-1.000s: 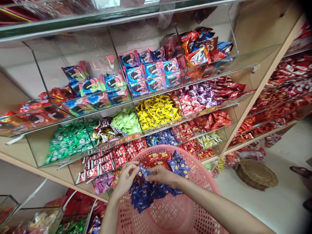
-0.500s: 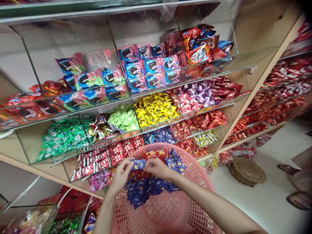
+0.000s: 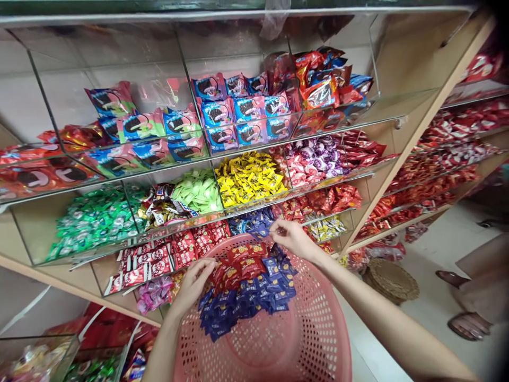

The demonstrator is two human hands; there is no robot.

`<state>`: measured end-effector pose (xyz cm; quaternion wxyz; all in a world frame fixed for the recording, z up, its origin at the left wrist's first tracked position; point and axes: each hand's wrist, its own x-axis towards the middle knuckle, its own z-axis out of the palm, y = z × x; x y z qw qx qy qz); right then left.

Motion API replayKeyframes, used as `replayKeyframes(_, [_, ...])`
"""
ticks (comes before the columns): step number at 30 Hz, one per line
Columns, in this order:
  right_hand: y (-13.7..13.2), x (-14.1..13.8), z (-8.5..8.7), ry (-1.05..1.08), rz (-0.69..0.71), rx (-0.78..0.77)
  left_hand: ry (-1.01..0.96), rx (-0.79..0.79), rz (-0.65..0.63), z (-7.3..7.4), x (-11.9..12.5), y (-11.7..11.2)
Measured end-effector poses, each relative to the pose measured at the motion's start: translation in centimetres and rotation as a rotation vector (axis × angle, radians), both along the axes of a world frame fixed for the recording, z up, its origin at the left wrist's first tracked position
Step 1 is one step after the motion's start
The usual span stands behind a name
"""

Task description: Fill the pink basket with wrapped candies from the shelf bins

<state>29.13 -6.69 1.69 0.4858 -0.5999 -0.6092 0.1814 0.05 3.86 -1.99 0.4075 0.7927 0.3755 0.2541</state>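
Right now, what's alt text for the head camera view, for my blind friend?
A person's bare right hand, perhaps holding a small blue wrapped packet, is at the far rim of a round pink perforated plastic basket; the bare left hand is beside red wrapped packets inside it. Beyond, wood-and-glass shelves hold colourful packets.

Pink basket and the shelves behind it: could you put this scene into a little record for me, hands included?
Container: pink basket with holes in its wall
Contents: red packets, with blue packets nearer the wearer
Left hand: at the basket's left side, fingertips near the red packets
Right hand: beyond the basket's far rim, fingertips by shelved blue packets; grip unclear
Shelf above: yellow packets between compartments
Floor: round woven basket, right
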Motion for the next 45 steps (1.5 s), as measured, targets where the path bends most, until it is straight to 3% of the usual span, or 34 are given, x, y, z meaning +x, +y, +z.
replayKeyframes(5, [-0.2,3.0,-2.4,0.104,0.104,-0.235,-0.011,-0.026,0.029,0.1,0.3,-0.3])
replayKeyframes(8, [0.3,3.6,-3.1,-0.067,0.168,-0.413,-0.018,-0.035,0.042,0.2,0.4,-0.4])
replayKeyframes(11, [1.3,3.4,-2.9,-0.301,0.136,-0.521,-0.030,-0.026,0.044,0.1,0.5,-0.4])
replayKeyframes(17, [2.4,1.7,-2.4,-0.532,-0.067,-0.490,-0.028,-0.025,0.054,0.1,0.4,-0.5])
replayKeyframes(24, [-0.2,-0.4,-3.0,-0.761,-0.257,-0.511,-0.015,-0.026,0.068,0.0,0.5,-0.5])
replayKeyframes(29, [-1.5,-1.0,-3.8,-0.803,-0.269,-0.596,-0.005,-0.027,0.081,0.3,0.7,-0.8])
replayKeyframes(45, [-2.0,-2.1,-5.8,-0.930,-0.317,-0.601,0.000,0.080,0.044,-0.4,0.5,-0.6])
